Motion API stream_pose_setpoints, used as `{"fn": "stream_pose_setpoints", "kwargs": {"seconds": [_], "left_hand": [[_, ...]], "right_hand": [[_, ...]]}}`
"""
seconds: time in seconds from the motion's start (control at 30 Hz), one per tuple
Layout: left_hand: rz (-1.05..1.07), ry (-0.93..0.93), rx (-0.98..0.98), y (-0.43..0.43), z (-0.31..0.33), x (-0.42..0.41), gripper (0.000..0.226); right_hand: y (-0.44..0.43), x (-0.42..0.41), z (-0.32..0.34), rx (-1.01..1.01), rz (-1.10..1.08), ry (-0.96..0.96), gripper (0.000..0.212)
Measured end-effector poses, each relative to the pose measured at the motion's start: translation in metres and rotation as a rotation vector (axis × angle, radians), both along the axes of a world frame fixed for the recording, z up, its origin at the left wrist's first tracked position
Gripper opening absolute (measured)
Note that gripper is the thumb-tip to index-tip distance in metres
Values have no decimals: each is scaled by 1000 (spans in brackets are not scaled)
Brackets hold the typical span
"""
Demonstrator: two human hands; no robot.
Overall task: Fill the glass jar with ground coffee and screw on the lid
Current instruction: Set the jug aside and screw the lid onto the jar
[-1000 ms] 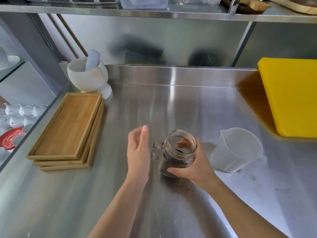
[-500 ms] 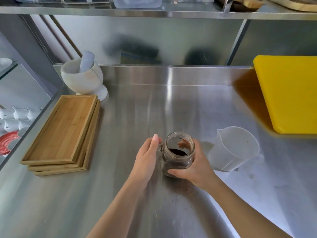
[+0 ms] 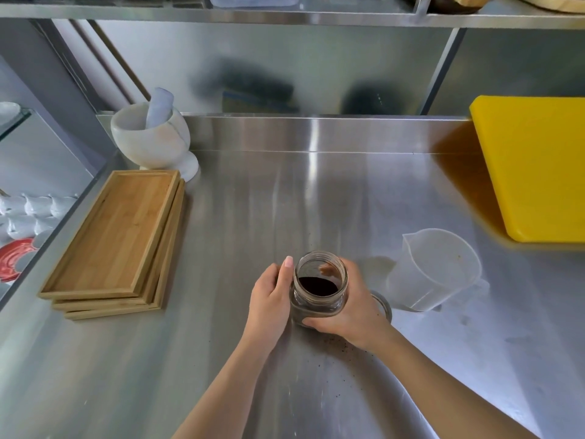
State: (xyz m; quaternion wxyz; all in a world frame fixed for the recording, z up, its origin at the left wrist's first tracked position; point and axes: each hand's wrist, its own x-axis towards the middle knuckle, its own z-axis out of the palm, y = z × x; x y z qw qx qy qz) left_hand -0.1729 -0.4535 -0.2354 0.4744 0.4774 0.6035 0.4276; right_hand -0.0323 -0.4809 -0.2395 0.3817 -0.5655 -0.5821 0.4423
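A glass jar [image 3: 319, 274] with a handle stands upright on the steel counter, open at the top, with dark ground coffee [image 3: 318, 286] in its lower part. My right hand [image 3: 354, 308] wraps around its right side. My left hand [image 3: 269, 299] presses against its left side, covering the handle. A metal ring-shaped lid [image 3: 383, 307] lies on the counter just behind my right hand, partly hidden. A few coffee grains [image 3: 335, 343] are scattered in front of the jar.
An empty translucent plastic measuring jug [image 3: 440, 267] stands right of the jar. A yellow cutting board [image 3: 535, 166] lies at the far right. Stacked wooden trays [image 3: 117, 242] sit on the left, a white mortar and pestle [image 3: 152, 134] behind them. A shelf [image 3: 285, 14] runs overhead.
My left hand has moved right from a gap beside the jar until it rests against the jar's left side. The right hand keeps its hold.
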Motion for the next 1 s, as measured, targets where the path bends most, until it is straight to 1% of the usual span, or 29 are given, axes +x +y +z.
{"fn": "stream_pose_setpoints", "kwargs": {"seconds": [0.17, 0.3, 0.33, 0.43, 0.57, 0.67, 0.83, 0.93, 1.0], "left_hand": [[-15, 48, 21, 2, -5, -2, 42], [-20, 76, 41, 4, -7, -4, 44], [-22, 81, 45, 4, -7, -4, 44], [-23, 96, 52, 5, -8, -5, 45], [-26, 95, 52, 7, -9, -6, 45], [-31, 86, 58, 7, -8, -6, 47], [-34, 97, 57, 6, -6, -5, 48], [-42, 97, 56, 5, -5, -6, 48], [-48, 105, 56, 5, -4, -6, 46]], "right_hand": [[3, 4, -2, -41, 32, -9, 92], [7, 15, -3, -117, 139, -72, 99], [8, 20, -2, -130, 161, -121, 101], [4, 38, -4, -114, 198, -370, 101], [-8, 51, -9, -77, 172, -651, 89], [-14, 53, -14, -89, 129, -821, 86], [-15, 52, -13, -133, 112, -859, 88], [-13, 51, -8, -128, 114, -851, 85], [-11, 52, -3, -111, 91, -808, 82]]}}
